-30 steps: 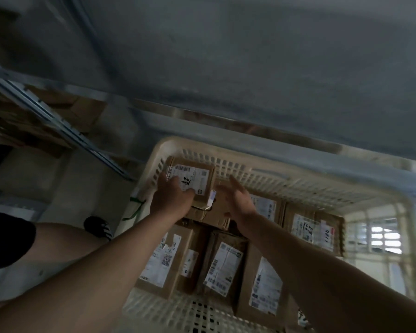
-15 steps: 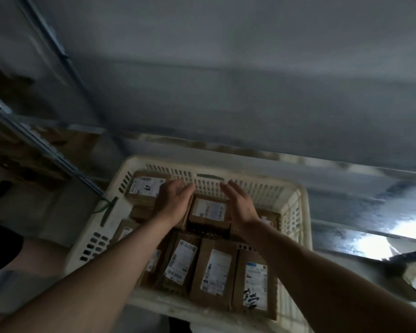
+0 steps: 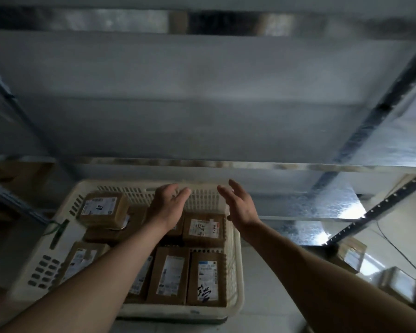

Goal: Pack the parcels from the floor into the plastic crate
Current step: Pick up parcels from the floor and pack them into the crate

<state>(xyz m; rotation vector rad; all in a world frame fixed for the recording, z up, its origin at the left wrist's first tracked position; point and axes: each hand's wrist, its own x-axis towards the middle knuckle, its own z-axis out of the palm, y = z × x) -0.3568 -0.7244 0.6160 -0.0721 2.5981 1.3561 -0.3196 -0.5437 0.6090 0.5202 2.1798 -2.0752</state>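
Hands raised above a cream plastic crate (image 3: 235, 239), both bare forearms reaching in from the near edge of the view. Left hand (image 3: 168, 205) over the far middle of the crate, fingers relaxed and slightly spread, gripping nothing. Right hand (image 3: 238, 207) above the crate's far right corner, palm turned inward toward the left hand, fingers straight and apart, likewise holding nothing. Not clear whether either hand touches the parcels below.

Crate on the floor, packed with brown cardboard parcels bearing white shipping labels. One labelled parcel (image 3: 101, 209) stacked on top in the far left corner, slightly tilted. Another parcel (image 3: 203, 228) lying flat near the far right corner, just below the right wrist. Row of upright parcels along the near edge, among them one with black handwriting (image 3: 205, 277) at the near right corner.

Grey metal shelving (image 3: 226, 116) directly behind the crate, blurred. More parcels (image 3: 351, 255) on the floor well to the right of the crate, dim and blurred.
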